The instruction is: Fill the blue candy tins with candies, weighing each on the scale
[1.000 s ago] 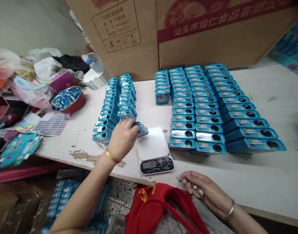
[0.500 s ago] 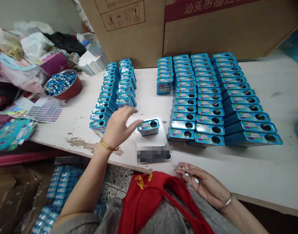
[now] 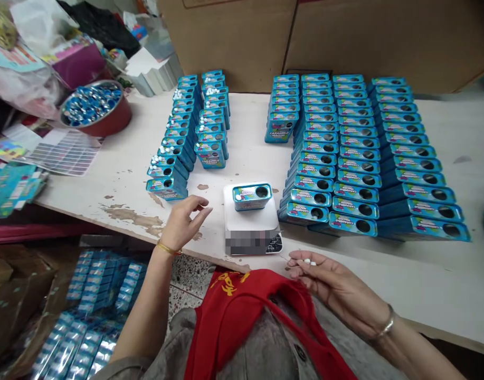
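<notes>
A blue tin (image 3: 252, 197) with a dark round hole in its top stands upright on a small white kitchen scale (image 3: 229, 221); one white candy (image 3: 238, 197) lies on the tin's top beside the hole. The scale's display is blurred out. My left hand (image 3: 184, 222) hovers left of the scale, thumb and bent fingers apart, with nothing visible between them. In front of the scale on the right, my right hand (image 3: 332, 279) is palm up with curled fingers around a few white candies (image 3: 310, 262).
Rows of blue tins (image 3: 356, 177) with open holes stand at right. Two shorter rows (image 3: 174, 142) at left have white candies on their tops. A red bowl (image 3: 107, 124) of shiny blue wrapped pieces sits far left. Cardboard boxes (image 3: 234, 47) line the back. Packed tins (image 3: 71, 345) lie below the table.
My left hand has moved back from the tin on the scale, to the left and down. My right hand's fingers have curled more over the white candies. The camera view has shifted.
</notes>
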The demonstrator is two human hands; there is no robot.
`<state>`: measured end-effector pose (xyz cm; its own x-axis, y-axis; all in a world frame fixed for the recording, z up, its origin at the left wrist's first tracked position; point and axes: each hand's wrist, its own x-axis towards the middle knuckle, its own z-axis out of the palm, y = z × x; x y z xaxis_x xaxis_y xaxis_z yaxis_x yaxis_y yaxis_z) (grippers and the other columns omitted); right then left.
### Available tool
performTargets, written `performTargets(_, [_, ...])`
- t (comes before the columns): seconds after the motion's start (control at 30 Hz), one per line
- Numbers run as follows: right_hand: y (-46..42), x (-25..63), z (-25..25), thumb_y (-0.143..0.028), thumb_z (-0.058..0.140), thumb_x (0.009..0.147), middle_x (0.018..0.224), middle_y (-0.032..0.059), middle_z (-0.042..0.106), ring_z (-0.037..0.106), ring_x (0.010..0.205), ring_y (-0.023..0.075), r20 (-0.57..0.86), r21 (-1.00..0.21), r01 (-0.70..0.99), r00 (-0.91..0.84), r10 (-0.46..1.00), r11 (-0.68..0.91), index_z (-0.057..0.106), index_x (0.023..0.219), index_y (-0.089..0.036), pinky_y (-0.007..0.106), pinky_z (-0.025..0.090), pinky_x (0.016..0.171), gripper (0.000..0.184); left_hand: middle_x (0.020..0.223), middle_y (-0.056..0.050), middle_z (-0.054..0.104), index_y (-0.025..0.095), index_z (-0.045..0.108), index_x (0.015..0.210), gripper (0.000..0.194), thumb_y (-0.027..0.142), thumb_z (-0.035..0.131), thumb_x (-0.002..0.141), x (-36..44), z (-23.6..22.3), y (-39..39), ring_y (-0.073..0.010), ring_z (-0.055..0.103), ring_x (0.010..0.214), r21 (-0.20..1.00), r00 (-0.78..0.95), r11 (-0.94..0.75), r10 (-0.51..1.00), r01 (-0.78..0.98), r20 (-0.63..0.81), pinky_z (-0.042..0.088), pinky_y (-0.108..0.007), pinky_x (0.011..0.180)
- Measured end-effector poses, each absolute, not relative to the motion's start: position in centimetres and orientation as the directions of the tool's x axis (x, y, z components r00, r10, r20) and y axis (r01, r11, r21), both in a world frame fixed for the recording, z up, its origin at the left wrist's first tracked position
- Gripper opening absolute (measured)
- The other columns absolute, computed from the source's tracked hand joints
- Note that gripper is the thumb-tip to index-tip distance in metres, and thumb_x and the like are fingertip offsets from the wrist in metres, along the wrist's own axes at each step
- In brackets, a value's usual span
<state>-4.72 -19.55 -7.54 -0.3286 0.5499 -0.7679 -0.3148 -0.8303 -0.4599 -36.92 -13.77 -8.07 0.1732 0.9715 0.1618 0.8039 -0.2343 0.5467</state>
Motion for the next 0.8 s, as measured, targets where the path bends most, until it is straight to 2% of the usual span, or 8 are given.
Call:
performTargets(0.13, [-16.2,-5.2,-4.9,-0.037,0.067,0.078,0.06,-0.0013,0.059,0.044,0.046,0.0044,-0.618,-0.747,-0.035,-0.331,0.713,-0.664,0.061,0.096,-0.013,0.015,0.037,0.045,0.031,0.083,-0.003,0.06,0.017,0.057,0.091,0.017,0.033,0.052,0.088,-36.7,-8.6,-13.7,-0.0129,0.057,0.077,0.565,0.184,-0.248,0.968,0.787,0.17,0.046,-0.027,0.072])
performTargets(0.2, [-14.0,-6.0,-3.4,-0.038,0.061,0.081,0.056,-0.0024,0.056,0.041,0.046,0.0059,-0.499,-0.864,0.125,-0.331,0.801,-0.487,0.06,0.094,-0.014,0.018,0.034,0.044,0.028,0.083,-0.003,0.06,0.017,0.057,0.091,0.016,0.033,0.052,0.089,-36.6,-8.6,-13.6,-0.013,0.057,0.077,0.576,0.191,-0.259,0.966,0.775,0.176,0.046,-0.027,0.072])
performTargets(0.27, [-11.7,-7.0,-1.9,-0.036,0.055,0.084,0.054,-0.0028,0.053,0.042,0.047,0.0085,-0.363,-0.917,0.304,-0.369,0.856,-0.258,0.06,0.094,-0.014,0.02,0.033,0.045,0.024,0.084,-0.003,0.06,0.018,0.057,0.091,0.016,0.033,0.052,0.089,-36.5,-8.6,-13.4,-0.0131,0.058,0.077,0.58,0.198,-0.272,0.962,0.768,0.188,0.046,-0.027,0.072])
performTargets(0.37, [-8.7,-8.8,-0.6,-0.027,0.05,0.085,0.061,-0.0002,0.057,0.05,0.056,0.0124,-0.169,-0.832,0.541,-0.461,0.871,0.125,0.063,0.091,-0.016,0.024,0.038,0.054,0.018,0.085,-0.003,0.061,0.019,0.057,0.092,0.015,0.033,0.051,0.089,-36.5,-8.6,-13.3,-0.0135,0.058,0.078,0.582,0.203,-0.289,0.957,0.76,0.21,0.046,-0.028,0.072])
performTargets(0.47, [-6.7,-10.5,-0.5,-0.016,0.05,0.085,0.083,0.0057,0.066,0.058,0.078,0.0162,-0.108,-0.658,0.664,-0.551,0.828,0.356,0.065,0.089,-0.016,0.026,0.042,0.071,0.016,0.085,-0.003,0.061,0.019,0.056,0.092,0.015,0.033,0.05,0.09,-36.7,-8.7,-13.4,-0.014,0.058,0.079,0.586,0.195,-0.284,0.958,0.759,0.211,0.046,-0.028,0.072])
performTargets(0.53, [-6.0,-11.2,-0.8,-0.011,0.049,0.085,0.094,0.0084,0.067,0.059,0.088,0.0178,-0.138,-0.581,0.707,-0.575,0.807,0.404,0.066,0.094,-0.015,0.027,0.042,0.079,0.019,0.085,-0.003,0.06,0.019,0.056,0.092,0.016,0.033,0.05,0.09,-36.8,-8.9,-13.6,-0.014,0.058,0.079,0.595,0.186,-0.267,0.963,0.758,0.195,0.046,-0.028,0.072])
performTargets(0.63, [-5.6,-11.6,-1.1,-0.01,0.05,0.085,0.097,0.0102,0.066,0.059,0.09,0.0192,-0.158,-0.505,0.742,-0.582,0.798,0.441,0.066,0.1,-0.014,0.028,0.042,0.081,0.023,0.085,-0.003,0.06,0.019,0.056,0.092,0.017,0.034,0.049,0.09,-37.0,-9.2,-14.0,-0.0142,0.058,0.079,0.613,0.172,-0.239,0.971,0.753,0.167,0.046,-0.028,0.072])
performTargets(0.8, [-5.7,-11.8,-1.3,-0.01,0.047,0.086,0.093,0.0105,0.064,0.059,0.088,0.0199,-0.132,-0.481,0.722,-0.62,0.773,0.497,0.066,0.101,-0.013,0.029,0.043,0.078,0.025,0.084,-0.003,0.06,0.018,0.056,0.092,0.016,0.033,0.049,0.09,-37.1,-9.8,-14.3,-0.014,0.057,0.079,0.617,0.159,-0.214,0.977,0.758,0.144,0.046,-0.028,0.072])
